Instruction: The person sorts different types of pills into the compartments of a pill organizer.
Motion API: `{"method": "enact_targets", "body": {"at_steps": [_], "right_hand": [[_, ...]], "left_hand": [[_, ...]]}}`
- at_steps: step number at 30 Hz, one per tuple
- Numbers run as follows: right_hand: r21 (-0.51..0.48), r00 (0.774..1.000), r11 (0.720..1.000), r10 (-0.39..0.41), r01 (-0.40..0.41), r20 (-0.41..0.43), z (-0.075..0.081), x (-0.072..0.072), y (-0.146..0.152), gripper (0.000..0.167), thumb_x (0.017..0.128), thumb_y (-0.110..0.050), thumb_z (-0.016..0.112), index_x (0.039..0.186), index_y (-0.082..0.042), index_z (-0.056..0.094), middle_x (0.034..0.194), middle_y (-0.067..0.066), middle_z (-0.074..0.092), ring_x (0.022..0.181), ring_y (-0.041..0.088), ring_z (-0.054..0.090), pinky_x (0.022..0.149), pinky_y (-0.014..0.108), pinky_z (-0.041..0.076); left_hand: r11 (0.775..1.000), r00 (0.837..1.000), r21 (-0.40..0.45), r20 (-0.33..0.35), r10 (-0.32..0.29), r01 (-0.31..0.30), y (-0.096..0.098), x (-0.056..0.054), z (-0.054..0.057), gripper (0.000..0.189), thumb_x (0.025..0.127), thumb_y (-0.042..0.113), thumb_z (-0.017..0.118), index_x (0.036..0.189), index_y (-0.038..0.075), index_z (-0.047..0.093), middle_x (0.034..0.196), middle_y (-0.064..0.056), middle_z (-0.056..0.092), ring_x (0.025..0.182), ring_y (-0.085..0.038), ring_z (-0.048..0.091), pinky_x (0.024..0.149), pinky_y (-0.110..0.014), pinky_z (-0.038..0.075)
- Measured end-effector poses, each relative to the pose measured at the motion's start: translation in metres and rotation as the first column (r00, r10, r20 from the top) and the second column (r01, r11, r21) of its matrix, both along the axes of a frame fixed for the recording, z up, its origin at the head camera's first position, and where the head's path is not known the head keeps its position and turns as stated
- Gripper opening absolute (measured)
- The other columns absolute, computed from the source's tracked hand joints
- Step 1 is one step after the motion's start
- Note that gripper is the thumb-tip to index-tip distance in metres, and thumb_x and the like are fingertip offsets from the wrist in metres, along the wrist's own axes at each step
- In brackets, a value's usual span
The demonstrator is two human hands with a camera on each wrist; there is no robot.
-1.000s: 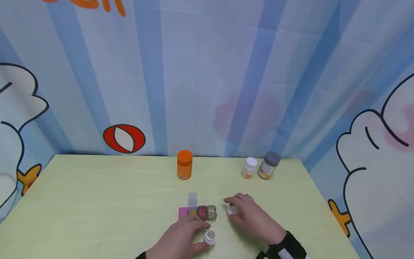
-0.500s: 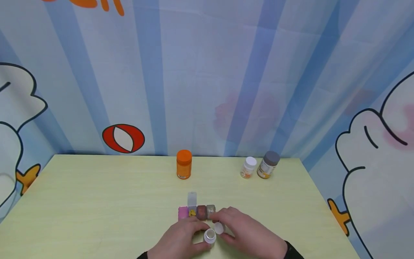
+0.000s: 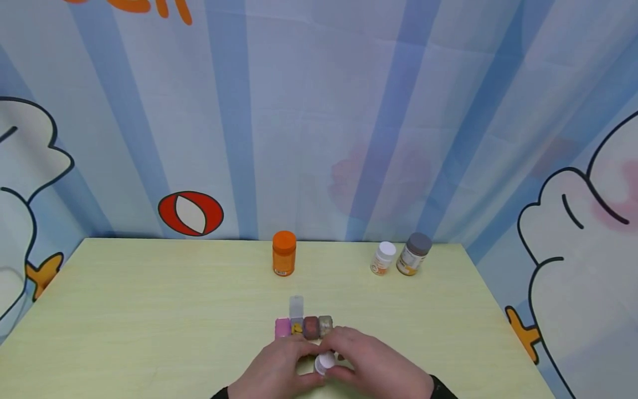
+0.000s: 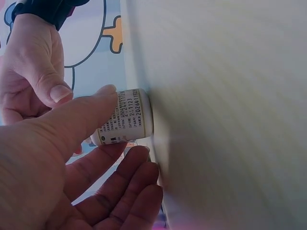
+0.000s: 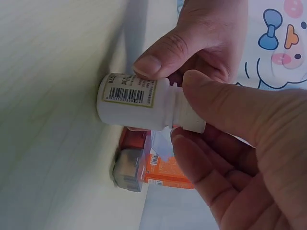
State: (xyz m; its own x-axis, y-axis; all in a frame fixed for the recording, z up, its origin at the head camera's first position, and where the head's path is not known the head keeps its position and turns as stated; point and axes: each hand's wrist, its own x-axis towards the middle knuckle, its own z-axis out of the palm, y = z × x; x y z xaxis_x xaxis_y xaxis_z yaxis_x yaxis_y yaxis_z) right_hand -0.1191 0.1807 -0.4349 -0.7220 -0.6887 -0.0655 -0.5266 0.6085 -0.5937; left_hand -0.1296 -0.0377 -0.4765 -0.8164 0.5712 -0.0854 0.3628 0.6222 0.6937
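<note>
Where bottle (image 5: pixel 134 108) stood uncapped, white cap (image 5: pixel 188 116), now on top

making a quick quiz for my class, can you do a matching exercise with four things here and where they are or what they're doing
Column one
1. left hand
2. orange bottle
3. right hand
4. pill box

Column two
A. pinches the white cap
B. has one see-through lid flipped open
C. holds the body of the small white bottle
D. stands by itself near the back edge of the table

Right pairs: 1-C, 2-D, 3-A, 4-B
</note>
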Motion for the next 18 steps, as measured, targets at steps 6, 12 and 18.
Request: {"method": "enact_targets", "body": {"at_steps": [6, 12, 18], "right_hand": [[0.058, 0.987, 0.997, 0.054, -0.046, -0.153, -0.005, -0.0006, -0.0028, 0.035, 0.093, -0.033, 0.063, 0.128, -0.035, 0.056, 0.122, -0.021, 0.057, 0.104, -0.001, 0.052, 0.091, 0.023, 0.049], [0.085, 0.982, 0.996, -0.008, 0.024, -0.19, -0.0078, 0.0, -0.0036, 0.024, 0.091, -0.039, 0.063, 0.113, -0.032, 0.061, 0.105, -0.021, 0.057, 0.094, -0.003, 0.05, 0.085, 0.02, 0.049], [0.125, 0.982, 0.992, -0.01, 0.034, -0.187, -0.0074, 0.0005, -0.0037, 0.033, 0.092, -0.05, 0.056, 0.122, -0.034, 0.06, 0.114, -0.02, 0.057, 0.101, -0.001, 0.052, 0.09, 0.024, 0.05]], "left_hand": [[1.0, 1.0, 0.023, -0.022, -0.013, 0.014, -0.001, -0.0011, -0.0029, 0.035, 0.078, 0.053, 0.074, 0.107, 0.033, 0.071, 0.096, 0.022, 0.061, 0.087, 0.0, 0.055, 0.079, -0.022, 0.049], [0.999, 1.0, 0.024, -0.001, -0.022, 0.023, -0.001, -0.0028, -0.0029, 0.04, 0.079, 0.054, 0.073, 0.113, 0.033, 0.07, 0.098, 0.022, 0.062, 0.088, 0.0, 0.056, 0.08, -0.023, 0.049], [1.0, 0.999, 0.018, -0.027, -0.021, 0.021, -0.0015, -0.0022, -0.003, 0.039, 0.079, 0.055, 0.072, 0.11, 0.031, 0.071, 0.098, 0.022, 0.063, 0.088, 0.001, 0.056, 0.081, -0.024, 0.049]]}}
